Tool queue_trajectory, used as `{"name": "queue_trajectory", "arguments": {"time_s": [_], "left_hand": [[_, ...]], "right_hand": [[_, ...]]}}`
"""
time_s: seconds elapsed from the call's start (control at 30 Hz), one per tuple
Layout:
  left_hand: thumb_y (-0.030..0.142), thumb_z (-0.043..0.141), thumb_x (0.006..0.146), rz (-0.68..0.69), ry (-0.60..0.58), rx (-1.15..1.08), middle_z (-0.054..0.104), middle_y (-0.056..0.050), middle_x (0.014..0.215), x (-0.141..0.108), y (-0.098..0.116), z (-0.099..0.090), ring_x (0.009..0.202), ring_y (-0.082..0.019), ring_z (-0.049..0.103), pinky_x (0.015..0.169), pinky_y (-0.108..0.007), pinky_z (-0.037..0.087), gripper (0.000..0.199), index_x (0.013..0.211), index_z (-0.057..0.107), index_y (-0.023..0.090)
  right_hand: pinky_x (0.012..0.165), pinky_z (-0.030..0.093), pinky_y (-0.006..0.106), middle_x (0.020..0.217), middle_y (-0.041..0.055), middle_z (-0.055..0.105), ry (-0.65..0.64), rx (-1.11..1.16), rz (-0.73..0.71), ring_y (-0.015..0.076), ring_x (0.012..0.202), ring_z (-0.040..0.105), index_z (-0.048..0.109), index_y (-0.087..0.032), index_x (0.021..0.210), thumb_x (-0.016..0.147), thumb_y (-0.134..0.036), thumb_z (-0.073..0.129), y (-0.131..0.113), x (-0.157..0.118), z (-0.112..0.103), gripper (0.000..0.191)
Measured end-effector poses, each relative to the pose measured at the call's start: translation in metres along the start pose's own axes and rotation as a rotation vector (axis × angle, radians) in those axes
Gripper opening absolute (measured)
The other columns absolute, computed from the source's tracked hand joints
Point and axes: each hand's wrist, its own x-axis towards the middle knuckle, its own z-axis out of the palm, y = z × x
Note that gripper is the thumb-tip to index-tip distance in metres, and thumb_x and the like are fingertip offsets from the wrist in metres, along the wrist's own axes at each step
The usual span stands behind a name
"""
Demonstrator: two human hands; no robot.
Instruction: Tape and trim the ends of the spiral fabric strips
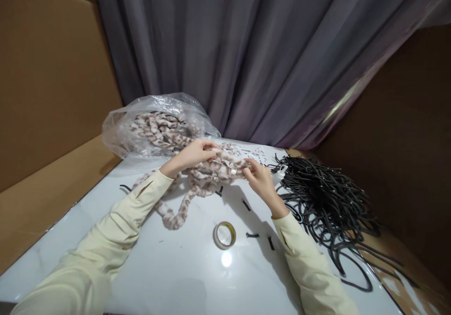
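Observation:
Between my two hands a fluffy white-and-brown plush tube (229, 157) is stretched over a heap of the same furry material. My left hand (198, 155) is closed on its left part, thumb and fingers pinched together. At the tube's right end my right hand (260, 178) pinches it with bent fingers. More plush tubing (176, 218) loops down onto the white table below the heap. Just past my right hand is a small white object (280, 175), partly hidden, whose kind I cannot make out.
A clear plastic bag (121, 132) of plush tubes stands at the back left. Black cords (320, 193) lie tangled at the right, over the table edge. A tape roll (224, 235) and several short black pieces (245, 205) are on the white table (169, 277). Cardboard walls flank it.

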Motion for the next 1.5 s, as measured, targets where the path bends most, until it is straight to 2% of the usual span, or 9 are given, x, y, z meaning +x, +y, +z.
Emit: {"name": "queue_trajectory", "arguments": {"time_s": [0.17, 0.33, 0.53, 0.73, 0.83, 1.1, 1.23, 1.33, 1.5], "left_hand": [[0.021, 0.062, 0.066, -0.060, 0.052, -0.091, 0.063, 0.000, 0.058, 0.002, 0.000, -0.014, 0.054, -0.010, 0.053, 0.053, -0.019, 0.040, 0.025, 0.087, 0.069, 0.010], [0.019, 0.055, 0.070, -0.028, 0.401, 0.028, 0.069, -0.002, 0.074, 0.011, -0.024, -0.045, 0.073, -0.015, 0.058, 0.066, -0.020, 0.043, 0.029, 0.094, 0.068, 0.011], [0.020, 0.065, 0.060, -0.139, 0.154, 0.495, 0.067, -0.007, 0.100, 0.009, -0.032, -0.055, 0.094, -0.023, 0.058, 0.077, -0.022, 0.042, 0.044, 0.104, 0.064, 0.013], [0.031, 0.066, 0.070, -0.032, -0.212, 0.379, 0.063, -0.002, 0.113, -0.053, 0.055, -0.057, 0.106, -0.023, 0.055, 0.084, -0.021, 0.039, 0.042, 0.110, 0.063, 0.024], [0.032, 0.063, 0.073, -0.068, -0.296, 0.374, 0.068, -0.001, 0.098, -0.089, 0.072, -0.062, 0.095, -0.022, 0.060, 0.076, -0.021, 0.041, 0.029, 0.101, 0.069, 0.025], [0.023, 0.046, 0.082, -0.010, -0.474, 0.667, 0.054, -0.010, 0.112, -0.147, -0.040, -0.042, 0.103, -0.024, 0.048, 0.085, -0.030, 0.037, 0.026, 0.106, 0.057, 0.019], [0.014, 0.035, 0.083, -0.072, -0.447, 0.812, 0.054, -0.006, 0.088, -0.162, -0.056, -0.036, 0.086, -0.021, 0.048, 0.082, -0.032, 0.035, 0.021, 0.086, 0.055, 0.018], [0.013, 0.032, 0.084, -0.025, -0.475, 0.862, 0.053, -0.006, 0.086, -0.162, -0.044, -0.046, 0.086, -0.021, 0.047, 0.083, -0.034, 0.033, 0.025, 0.080, 0.057, 0.018], [0.021, 0.032, 0.088, 0.128, -0.363, 0.948, 0.056, -0.006, 0.086, -0.143, 0.002, -0.085, 0.088, -0.021, 0.047, 0.086, -0.035, 0.029, 0.028, 0.088, 0.060, 0.020]], "right_hand": [[0.052, 0.044, 0.024, 0.056, 0.0004, 0.064, -0.127, 0.253, 0.117, 0.0161, 0.050, 0.059, 0.046, -0.008, 0.124, 0.083, -0.030, 0.045, 0.003, 0.002, -0.001, 0.046], [0.059, 0.049, 0.029, 0.081, 0.0101, 0.072, -0.146, 0.348, 0.118, 0.0175, 0.062, 0.066, 0.044, -0.011, 0.123, 0.087, -0.033, 0.043, 0.012, 0.005, -0.007, 0.042], [0.050, 0.045, 0.025, 0.081, 0.0090, 0.072, -0.067, 0.328, 0.148, 0.0158, 0.055, 0.065, 0.057, -0.014, 0.102, 0.084, -0.030, 0.044, 0.007, 0.006, -0.030, 0.027], [0.048, 0.041, 0.024, 0.059, 0.0033, 0.068, -0.037, 0.190, 0.048, 0.0124, 0.040, 0.055, 0.065, -0.013, 0.087, 0.083, -0.029, 0.047, -0.001, 0.003, -0.048, 0.024], [0.047, 0.038, 0.023, 0.050, 0.0010, 0.063, -0.005, 0.133, 0.021, 0.0119, 0.039, 0.052, 0.066, -0.014, 0.079, 0.084, -0.032, 0.048, -0.004, 0.002, -0.055, 0.026], [0.046, 0.036, 0.022, 0.043, -0.0019, 0.059, -0.040, 0.136, -0.027, 0.0108, 0.036, 0.049, 0.067, -0.017, 0.078, 0.083, -0.029, 0.052, -0.018, 0.000, -0.069, 0.020], [0.048, 0.042, 0.023, 0.050, -0.0014, 0.063, -0.279, 0.248, -0.134, 0.0128, 0.042, 0.056, 0.066, -0.017, 0.088, 0.083, -0.020, 0.050, -0.041, -0.014, -0.055, 0.017], [0.066, 0.050, 0.027, 0.091, 0.0073, 0.071, -0.490, 0.385, -0.354, 0.0176, 0.076, 0.066, 0.063, -0.018, 0.103, 0.083, -0.016, 0.050, -0.071, -0.031, -0.027, 0.024], [0.101, 0.034, 0.041, 0.137, 0.0176, 0.042, -0.669, 0.534, -0.519, 0.0280, 0.124, 0.040, 0.034, -0.012, 0.137, 0.076, -0.021, 0.063, -0.120, -0.039, 0.035, 0.068]]}}
